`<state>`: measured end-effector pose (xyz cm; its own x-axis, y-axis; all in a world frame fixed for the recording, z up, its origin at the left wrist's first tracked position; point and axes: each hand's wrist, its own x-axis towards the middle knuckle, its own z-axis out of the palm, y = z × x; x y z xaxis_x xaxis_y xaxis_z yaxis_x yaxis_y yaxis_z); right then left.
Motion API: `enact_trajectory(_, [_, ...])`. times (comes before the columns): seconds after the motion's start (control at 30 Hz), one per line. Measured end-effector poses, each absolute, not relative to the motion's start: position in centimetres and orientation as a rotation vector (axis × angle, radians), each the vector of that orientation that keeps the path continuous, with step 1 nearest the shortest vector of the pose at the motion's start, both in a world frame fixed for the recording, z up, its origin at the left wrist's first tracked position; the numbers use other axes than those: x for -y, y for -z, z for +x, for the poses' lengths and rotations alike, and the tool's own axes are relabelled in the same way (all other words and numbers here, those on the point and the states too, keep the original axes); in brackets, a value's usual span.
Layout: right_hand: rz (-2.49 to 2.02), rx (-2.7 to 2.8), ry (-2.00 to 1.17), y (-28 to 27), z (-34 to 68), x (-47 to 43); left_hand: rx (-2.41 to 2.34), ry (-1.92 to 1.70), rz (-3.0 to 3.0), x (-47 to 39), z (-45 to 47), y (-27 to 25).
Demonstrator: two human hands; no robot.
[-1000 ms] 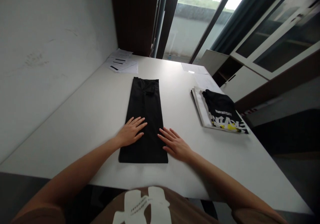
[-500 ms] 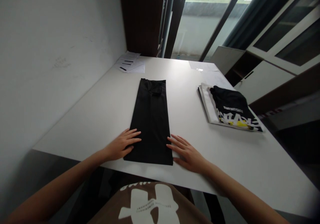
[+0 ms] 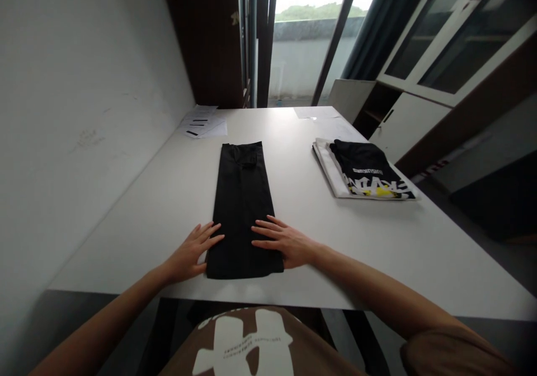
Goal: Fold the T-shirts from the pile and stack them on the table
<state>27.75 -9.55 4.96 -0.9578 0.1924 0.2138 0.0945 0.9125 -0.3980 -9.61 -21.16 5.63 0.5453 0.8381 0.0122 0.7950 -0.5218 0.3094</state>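
Note:
A folded black garment (image 3: 242, 208) lies as a long strip across the near part of the table, narrow end far from me; its exact kind does not show. At its left edge, my left hand (image 3: 188, 255) has fingers spread, the tips on the black cloth and the thumb by the near left corner. Opposite it, my right hand (image 3: 285, 241) rests with outstretched fingers flat on the cloth, and its thumb is partly hidden at the right edge. Near the far end of the garment is a small raised, bunched fold.
A stack of folded shirts (image 3: 371, 169), black printed one on top, sits on the white table (image 3: 302, 169) at the right. Papers (image 3: 203, 123) lie at the far left by the wall (image 3: 92, 85), with more sheets (image 3: 316, 112) at the far edge. Cabinets (image 3: 409, 124) stand beyond.
My right hand has moved farther in over the cloth, and my left hand has shifted slightly outward at the left edge. The garment's near right corner looks slightly rumpled now. The camera view has turned.

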Motion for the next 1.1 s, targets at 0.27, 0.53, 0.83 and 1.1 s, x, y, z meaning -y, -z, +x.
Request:
enact_trajectory(0.27, [-0.261,2.786,-0.595,-4.7,27.6,9.9,-1.320,-0.326,2.631,20.6,-7.8,-5.0])
enact_trajectory(0.53, [-0.432,2.507,-0.985,-5.6,27.9,10.5,-1.233,-0.353,2.523,20.6,-7.7,-6.9])
enact_trajectory(0.83, [-0.747,2.298,-1.611,-8.6,29.5,11.6,-1.111,-0.492,2.003,22.8,-5.8,-12.3])
enact_trajectory(1.1, [-0.555,1.685,-2.197,-11.3,30.6,10.8,-1.051,-0.629,1.403,24.3,-7.2,-13.1])
